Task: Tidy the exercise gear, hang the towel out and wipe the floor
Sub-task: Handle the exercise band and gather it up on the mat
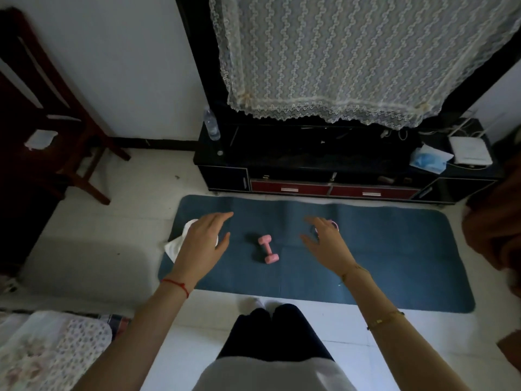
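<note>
While both hands hover spread and empty over the blue mat point(394, 255), the pink dumbbell point(268, 249) lies on it between them, its long axis running from far-left to near-right. The left hand point(203, 244) has its fingers open above a white towel point(176, 245) at the mat's left edge, and its thumb points toward the dumbbell; the right hand point(327, 241) is equally open, partly covering something pink I cannot make out. By my eye the left hand is slightly nearer, and would want to close across the handle, not along it.
</note>
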